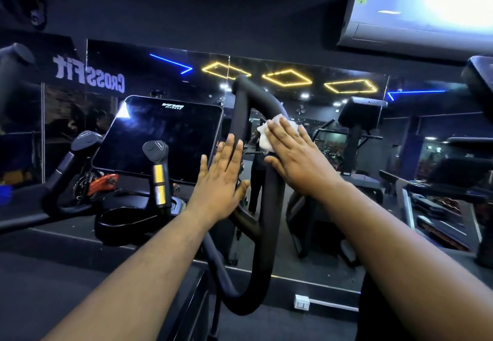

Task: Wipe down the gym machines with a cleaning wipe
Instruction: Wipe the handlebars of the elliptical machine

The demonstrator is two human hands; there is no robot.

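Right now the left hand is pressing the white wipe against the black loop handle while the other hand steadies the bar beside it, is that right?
Not quite: it is the right hand, fingers flat, that presses the white wipe against the black loop handle. The left hand steadies the bar beside it with straight fingers and holds no wipe. The head view shows this.

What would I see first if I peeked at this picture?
Two hands in the middle: the right hand presses a white wipe flat against a black looped handlebar, and the left hand rests flat on its other bar. Behind them, yellow diamond lights glow in the mirror, and a dark screen sits to the left.
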